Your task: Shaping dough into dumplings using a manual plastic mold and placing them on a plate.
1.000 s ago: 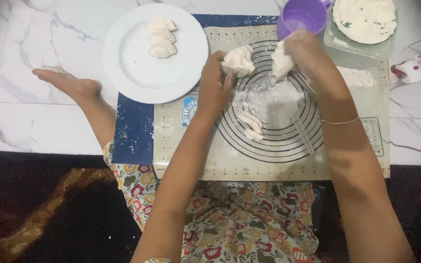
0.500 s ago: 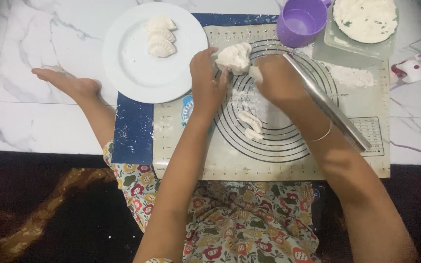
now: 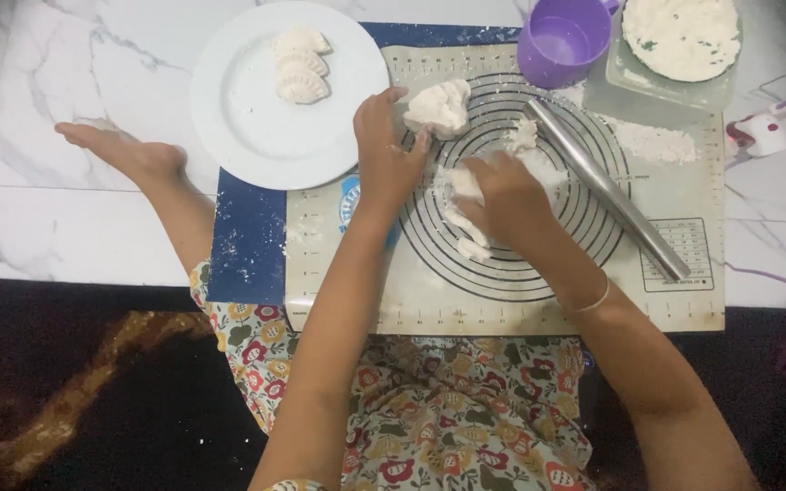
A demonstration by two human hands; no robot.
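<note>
While the left hand [image 3: 384,150] rests fingers-down on the pastry mat [image 3: 539,300], its fingertips lie against the lower left edge of the big dough lump [image 3: 438,106], loosely spread, gripping nothing that I can make out. That lump sits at about twelve o'clock on the mat's printed rings. The right hand [image 3: 502,195] is over the centre of the rings, palm down, fingers curled together over a small piece of dough [image 3: 464,182]; whether it truly clasps the piece or only presses it, I cannot tell. Scraps of dough [image 3: 466,235] trail out from under that hand toward six o'clock, and a smaller bit [image 3: 524,136] lies at one o'clock from it. The steel rolling pin [image 3: 607,200] lies slantwise at three o'clock of the right hand, near but apart. Up at eleven o'clock, off the mat, the white plate [image 3: 256,136] carries three folded dumplings [image 3: 300,65]. At one o'clock stand a purple cup [image 3: 561,41] and a bowl of white filling [image 3: 681,36].
</note>
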